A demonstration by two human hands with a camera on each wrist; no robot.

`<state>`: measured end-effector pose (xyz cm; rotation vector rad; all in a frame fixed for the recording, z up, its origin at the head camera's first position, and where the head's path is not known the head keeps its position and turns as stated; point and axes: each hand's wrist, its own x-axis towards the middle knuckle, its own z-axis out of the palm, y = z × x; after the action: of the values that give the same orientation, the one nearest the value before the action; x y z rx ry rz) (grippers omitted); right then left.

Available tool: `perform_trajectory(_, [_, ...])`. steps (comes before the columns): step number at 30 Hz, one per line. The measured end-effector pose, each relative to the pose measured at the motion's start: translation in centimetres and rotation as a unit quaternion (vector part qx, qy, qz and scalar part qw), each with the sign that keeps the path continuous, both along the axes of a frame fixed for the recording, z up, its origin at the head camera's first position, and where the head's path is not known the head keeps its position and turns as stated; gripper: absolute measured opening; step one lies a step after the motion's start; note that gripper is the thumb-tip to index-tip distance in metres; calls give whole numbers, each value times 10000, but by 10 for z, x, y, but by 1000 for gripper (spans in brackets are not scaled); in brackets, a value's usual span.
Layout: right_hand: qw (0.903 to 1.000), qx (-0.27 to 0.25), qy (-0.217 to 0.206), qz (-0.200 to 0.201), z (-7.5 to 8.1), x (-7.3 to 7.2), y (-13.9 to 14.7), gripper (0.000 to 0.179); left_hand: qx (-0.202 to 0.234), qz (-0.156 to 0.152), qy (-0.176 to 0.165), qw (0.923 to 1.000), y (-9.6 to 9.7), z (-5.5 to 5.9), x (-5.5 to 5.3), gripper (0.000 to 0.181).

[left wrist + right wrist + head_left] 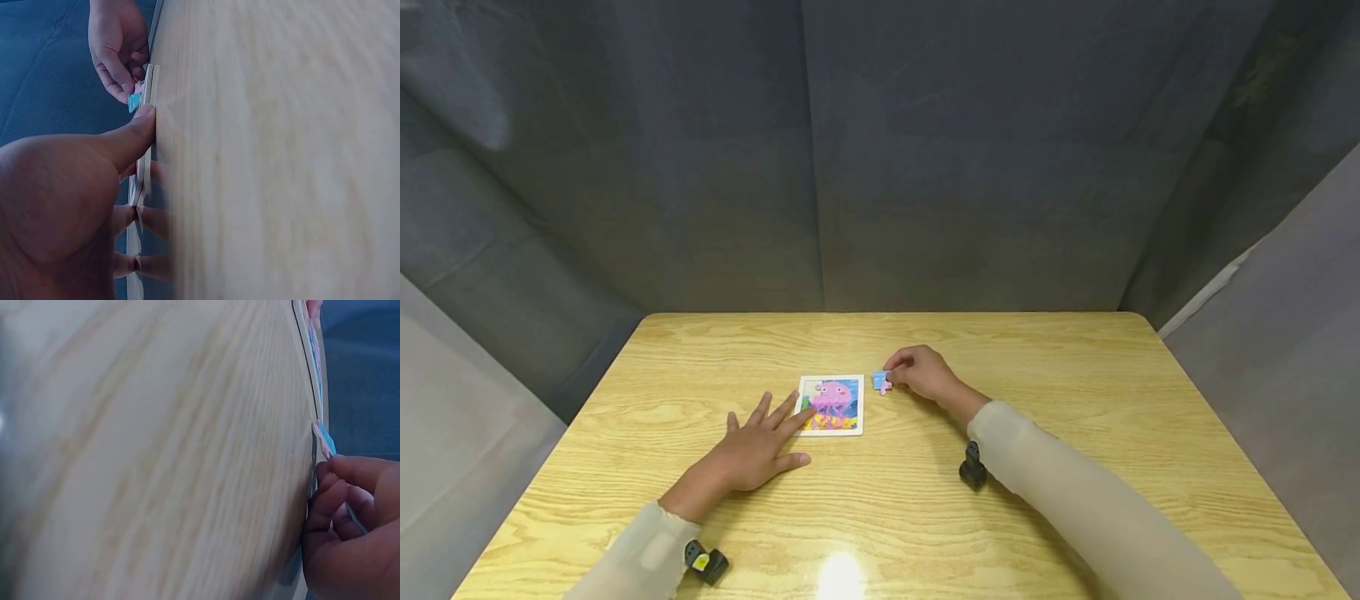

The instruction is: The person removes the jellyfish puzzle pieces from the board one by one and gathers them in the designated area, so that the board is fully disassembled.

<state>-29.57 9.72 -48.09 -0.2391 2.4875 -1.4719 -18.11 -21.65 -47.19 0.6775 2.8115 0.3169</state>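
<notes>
A small puzzle (832, 400) in a white frame lies flat on the wood-grained table (910, 517), just below the centre of the head view and a little to the left. Its picture shows a pink sea creature with two round eyes, blue around it and yellow along the bottom; a pale patch shows near its upper left.

The left hand (752, 454), left of the puzzle, has its fingers spread, with fingertips resting on the puzzle's left side; its grip is relaxed and clasps nothing. The right hand (928, 373), right of centre, pinches a blue and pink puzzle piece (880, 381) between thumb and fingers. That piece is just beside the frame's upper right corner, apart from it. In the right wrist view the fingertips hold the piece by one end, at the right of the frame.

Both arms wear pale sleeves (1075, 496). A dark curtain (962, 167) fills the top of the head view.
</notes>
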Motion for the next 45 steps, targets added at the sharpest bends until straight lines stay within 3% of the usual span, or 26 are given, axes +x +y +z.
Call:
perform_trajectory(13, [9990, 385, 229, -77, 2, -1, -1, 9, -22, 1, -11, 10000, 1, 1, -2, 74])
perform_trajectory(45, [9987, 450, 224, -68, 1, -1, 0, 10, 77, 37, -35, 10000, 0, 0, 0, 73])
